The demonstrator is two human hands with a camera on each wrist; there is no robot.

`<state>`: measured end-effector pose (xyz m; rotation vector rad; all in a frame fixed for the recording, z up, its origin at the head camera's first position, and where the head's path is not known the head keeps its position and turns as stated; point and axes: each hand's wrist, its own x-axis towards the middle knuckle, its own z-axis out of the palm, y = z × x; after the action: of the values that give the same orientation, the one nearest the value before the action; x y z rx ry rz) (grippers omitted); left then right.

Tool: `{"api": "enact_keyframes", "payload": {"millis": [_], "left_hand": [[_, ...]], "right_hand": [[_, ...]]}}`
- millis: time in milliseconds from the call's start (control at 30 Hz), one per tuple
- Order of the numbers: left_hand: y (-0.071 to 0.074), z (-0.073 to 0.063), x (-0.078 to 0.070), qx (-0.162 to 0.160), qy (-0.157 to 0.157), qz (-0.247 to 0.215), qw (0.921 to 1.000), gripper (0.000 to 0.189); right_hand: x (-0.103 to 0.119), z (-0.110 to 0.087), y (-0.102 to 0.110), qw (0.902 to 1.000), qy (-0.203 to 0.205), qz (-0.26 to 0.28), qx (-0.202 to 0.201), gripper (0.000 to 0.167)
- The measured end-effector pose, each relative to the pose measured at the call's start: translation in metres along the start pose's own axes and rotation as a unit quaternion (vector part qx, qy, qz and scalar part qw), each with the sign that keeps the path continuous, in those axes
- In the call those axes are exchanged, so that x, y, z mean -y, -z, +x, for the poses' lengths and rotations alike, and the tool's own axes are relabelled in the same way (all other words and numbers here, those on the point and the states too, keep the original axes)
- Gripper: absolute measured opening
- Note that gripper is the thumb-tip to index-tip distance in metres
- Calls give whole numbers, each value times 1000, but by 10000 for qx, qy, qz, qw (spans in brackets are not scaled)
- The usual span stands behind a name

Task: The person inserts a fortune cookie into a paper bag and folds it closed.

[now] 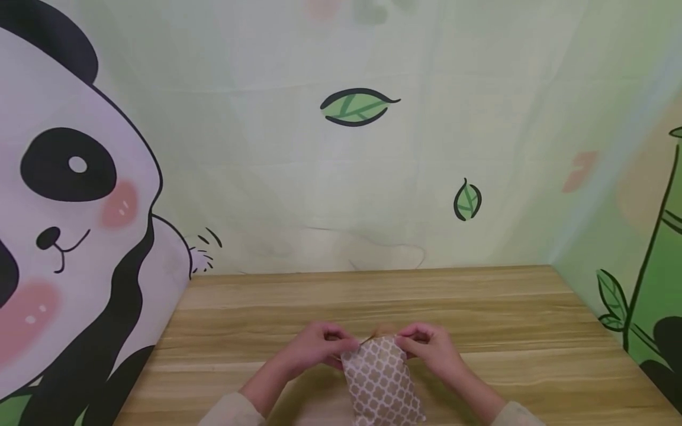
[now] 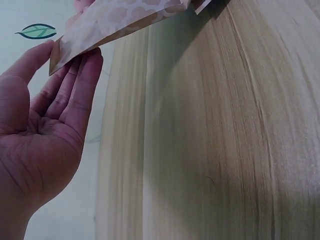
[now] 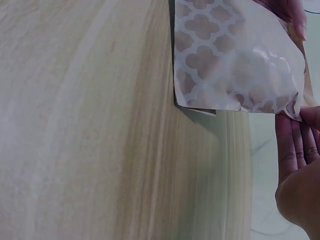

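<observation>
A brown paper bag (image 1: 380, 381) with a white lattice pattern is held up over the table, its top edge between both hands. My left hand (image 1: 325, 346) pinches the bag's upper left corner between thumb and fingers; the left wrist view shows the paper bag (image 2: 120, 20) at those fingertips. On the other side, my right hand (image 1: 434, 349) pinches the upper right corner. In the right wrist view the patterned face of the bag (image 3: 215, 55) is broad and slightly creased near the right fingers. What the bag holds, if anything, is hidden.
The wood-grain table (image 1: 240, 331) spreads under and around the hands. Behind it hangs a pale green backdrop (image 1: 266, 177) printed with leaves. A large printed panda (image 1: 80, 236) fills the left side, and printed green bamboo (image 1: 655, 284) shows at the right.
</observation>
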<state>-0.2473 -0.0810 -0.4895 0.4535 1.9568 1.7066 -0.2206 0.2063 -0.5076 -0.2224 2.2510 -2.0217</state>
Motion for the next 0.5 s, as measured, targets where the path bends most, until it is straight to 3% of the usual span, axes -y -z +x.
{"api": "enact_keyframes", "payload": {"millis": [500], "left_hand": [[3,-3,4,59,-131,-171,9998,23]], "right_hand": [[2,0,0,10000,54,-56,-21,19]]}}
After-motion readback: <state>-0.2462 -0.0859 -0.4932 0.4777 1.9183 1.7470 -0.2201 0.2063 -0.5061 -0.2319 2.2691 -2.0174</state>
